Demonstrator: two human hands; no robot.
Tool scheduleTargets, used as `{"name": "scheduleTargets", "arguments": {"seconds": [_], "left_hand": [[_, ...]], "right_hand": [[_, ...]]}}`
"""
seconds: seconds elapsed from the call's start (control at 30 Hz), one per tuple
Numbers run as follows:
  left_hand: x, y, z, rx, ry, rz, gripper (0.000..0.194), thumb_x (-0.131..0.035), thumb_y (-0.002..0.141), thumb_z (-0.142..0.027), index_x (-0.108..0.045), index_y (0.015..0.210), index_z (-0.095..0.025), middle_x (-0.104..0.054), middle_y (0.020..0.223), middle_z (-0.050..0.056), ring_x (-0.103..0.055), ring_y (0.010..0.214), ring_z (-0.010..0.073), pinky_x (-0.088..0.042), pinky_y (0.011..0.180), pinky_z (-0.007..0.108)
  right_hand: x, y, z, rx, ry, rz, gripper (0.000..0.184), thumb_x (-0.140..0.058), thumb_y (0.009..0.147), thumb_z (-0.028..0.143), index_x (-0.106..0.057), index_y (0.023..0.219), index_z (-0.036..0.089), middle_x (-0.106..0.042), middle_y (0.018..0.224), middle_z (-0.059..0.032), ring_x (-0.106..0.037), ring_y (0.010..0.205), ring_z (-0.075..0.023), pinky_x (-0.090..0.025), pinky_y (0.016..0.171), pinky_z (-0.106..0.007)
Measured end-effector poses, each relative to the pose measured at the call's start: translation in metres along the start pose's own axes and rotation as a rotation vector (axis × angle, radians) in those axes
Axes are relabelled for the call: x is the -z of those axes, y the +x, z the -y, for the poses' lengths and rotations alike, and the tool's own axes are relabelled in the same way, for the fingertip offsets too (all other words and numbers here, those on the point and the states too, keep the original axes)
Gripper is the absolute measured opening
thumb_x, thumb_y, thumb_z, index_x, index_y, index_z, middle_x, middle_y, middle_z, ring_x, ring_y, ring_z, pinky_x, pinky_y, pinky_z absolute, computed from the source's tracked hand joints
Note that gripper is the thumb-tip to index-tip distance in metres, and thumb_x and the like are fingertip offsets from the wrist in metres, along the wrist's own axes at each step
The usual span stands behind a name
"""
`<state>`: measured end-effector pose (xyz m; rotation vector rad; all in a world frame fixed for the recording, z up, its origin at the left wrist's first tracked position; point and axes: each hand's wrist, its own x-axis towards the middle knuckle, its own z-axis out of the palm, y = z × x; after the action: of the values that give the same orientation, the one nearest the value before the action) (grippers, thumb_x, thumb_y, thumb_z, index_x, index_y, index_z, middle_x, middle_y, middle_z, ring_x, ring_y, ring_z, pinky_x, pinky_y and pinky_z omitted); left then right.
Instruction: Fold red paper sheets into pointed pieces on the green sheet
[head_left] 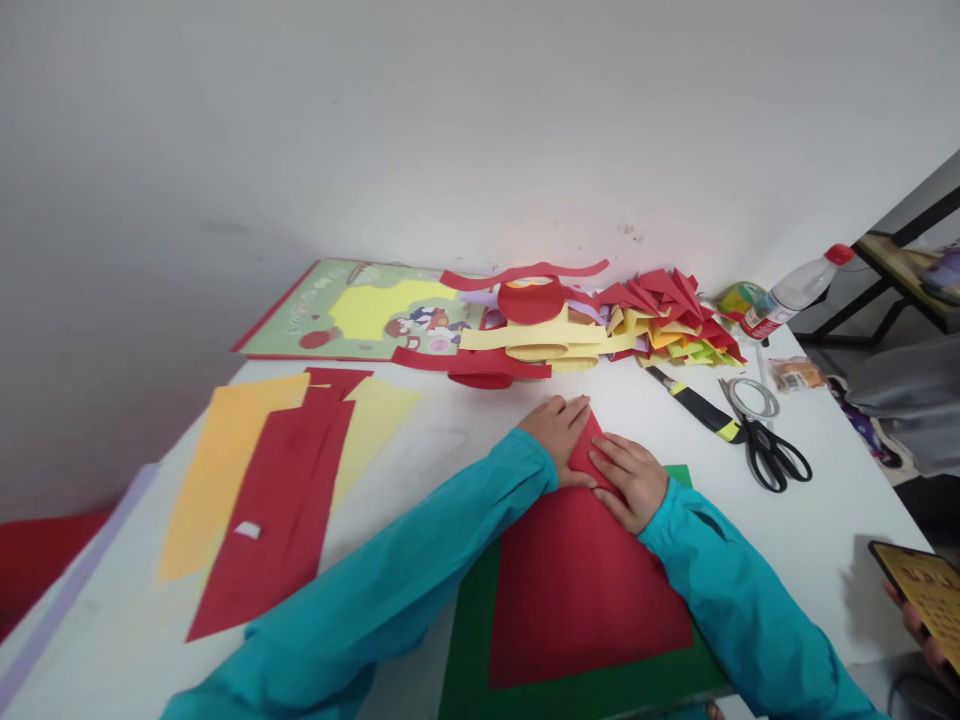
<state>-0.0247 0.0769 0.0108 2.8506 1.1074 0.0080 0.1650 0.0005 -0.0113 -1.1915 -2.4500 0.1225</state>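
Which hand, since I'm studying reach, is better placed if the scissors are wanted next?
Probably the right hand: it is nearer the scissors, which lie out to its right. The left hand is farther off. Both touch the red paper between them.

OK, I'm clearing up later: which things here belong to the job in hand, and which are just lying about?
Likely the job:
red paper under the left hand and right hand
curled paper strips
paper pile
scissors

Probably lying about:
bottle
small orange packet
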Motion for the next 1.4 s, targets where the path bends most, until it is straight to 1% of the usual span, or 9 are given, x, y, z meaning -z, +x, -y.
{"name": "scheduleTargets", "arguments": {"seconds": [0.3, 0.47, 0.57, 0.67, 0.87, 1.03, 1.13, 1.27, 1.4], "left_hand": [[0.001, 0.000, -0.001, 0.024, 0.008, 0.034, 0.107, -0.047, 0.061, -0.080, -0.037, 0.134, -0.002, -0.031, 0.143, 0.020, -0.038, 0.112, 0.0353, -0.030, 0.094, 0.041], [0.001, 0.002, -0.002, 0.023, 0.035, 0.045, 0.102, -0.049, 0.063, -0.075, -0.037, 0.134, -0.002, -0.030, 0.143, 0.020, -0.039, 0.111, 0.0348, -0.030, 0.095, 0.040], [0.001, 0.003, -0.002, 0.017, 0.045, 0.043, 0.102, -0.052, 0.062, -0.072, -0.038, 0.133, -0.001, -0.032, 0.142, 0.021, -0.040, 0.111, 0.0350, -0.031, 0.094, 0.040], [0.002, 0.004, -0.002, 0.013, 0.039, 0.033, 0.102, -0.052, 0.061, -0.072, -0.038, 0.133, -0.002, -0.033, 0.141, 0.021, -0.041, 0.110, 0.0345, -0.031, 0.094, 0.040], [0.004, 0.003, -0.003, 0.033, 0.033, 0.058, 0.104, -0.052, 0.060, -0.075, -0.038, 0.134, -0.004, -0.033, 0.142, 0.019, -0.040, 0.110, 0.0338, -0.031, 0.094, 0.040], [0.004, 0.002, -0.004, 0.027, 0.034, 0.058, 0.105, -0.051, 0.061, -0.076, -0.037, 0.134, -0.003, -0.032, 0.142, 0.020, -0.039, 0.111, 0.0343, -0.030, 0.094, 0.040], [0.006, 0.001, -0.004, 0.015, 0.026, 0.048, 0.105, -0.049, 0.061, -0.078, -0.037, 0.134, -0.003, -0.034, 0.141, 0.019, -0.040, 0.108, 0.0331, -0.031, 0.093, 0.039], [0.008, 0.000, -0.004, 0.011, 0.012, 0.073, 0.106, -0.051, 0.060, -0.078, -0.037, 0.135, -0.003, -0.038, 0.139, 0.017, -0.042, 0.104, 0.0322, -0.033, 0.091, 0.039], [0.009, 0.000, -0.004, 0.019, 0.011, 0.081, 0.106, -0.050, 0.061, -0.078, -0.037, 0.135, -0.003, -0.034, 0.141, 0.018, -0.041, 0.108, 0.0333, -0.031, 0.093, 0.040]], "right_hand": [[-0.001, -0.001, 0.000, -0.013, -0.013, -0.010, 0.043, -0.045, 0.087, 0.036, -0.056, 0.121, 0.012, -0.051, 0.132, -0.0111, -0.039, 0.126, -0.0263, -0.039, 0.101, -0.044], [0.003, 0.004, -0.003, 0.025, -0.013, 0.023, 0.051, -0.045, 0.086, 0.048, -0.059, 0.117, 0.011, -0.055, 0.127, -0.0130, -0.045, 0.121, -0.0279, -0.042, 0.097, -0.043], [0.006, 0.013, -0.005, -0.013, -0.018, 0.037, 0.055, -0.043, 0.086, 0.053, -0.059, 0.118, 0.012, -0.054, 0.128, -0.0126, -0.048, 0.117, -0.0270, -0.043, 0.096, -0.042], [0.004, 0.022, -0.008, -0.061, -0.061, 0.039, 0.060, -0.043, 0.085, 0.054, -0.055, 0.123, 0.010, -0.052, 0.131, -0.0130, -0.046, 0.119, -0.0285, -0.042, 0.096, -0.043], [-0.001, 0.035, -0.008, -0.065, -0.171, 0.094, 0.057, -0.044, 0.086, 0.051, -0.053, 0.124, 0.009, -0.053, 0.129, -0.0137, -0.045, 0.119, -0.0293, -0.040, 0.094, -0.044], [-0.007, 0.035, -0.008, -0.031, -0.228, 0.072, 0.054, -0.044, 0.088, 0.048, -0.055, 0.122, 0.007, -0.054, 0.127, -0.0152, -0.044, 0.120, -0.0299, -0.037, 0.095, -0.046], [-0.011, 0.033, -0.010, -0.015, -0.237, 0.054, 0.052, -0.044, 0.088, 0.046, -0.055, 0.121, 0.007, -0.055, 0.127, -0.0155, -0.046, 0.117, -0.0293, -0.038, 0.093, -0.045], [-0.014, 0.031, -0.011, -0.006, -0.238, 0.033, 0.051, -0.044, 0.089, 0.045, -0.055, 0.122, 0.008, -0.055, 0.127, -0.0149, -0.047, 0.115, -0.0289, -0.040, 0.092, -0.044], [-0.013, 0.031, -0.010, -0.006, -0.237, 0.022, 0.050, -0.046, 0.088, 0.043, -0.055, 0.121, 0.007, -0.055, 0.127, -0.0147, -0.047, 0.116, -0.0292, -0.040, 0.092, -0.044]]}}
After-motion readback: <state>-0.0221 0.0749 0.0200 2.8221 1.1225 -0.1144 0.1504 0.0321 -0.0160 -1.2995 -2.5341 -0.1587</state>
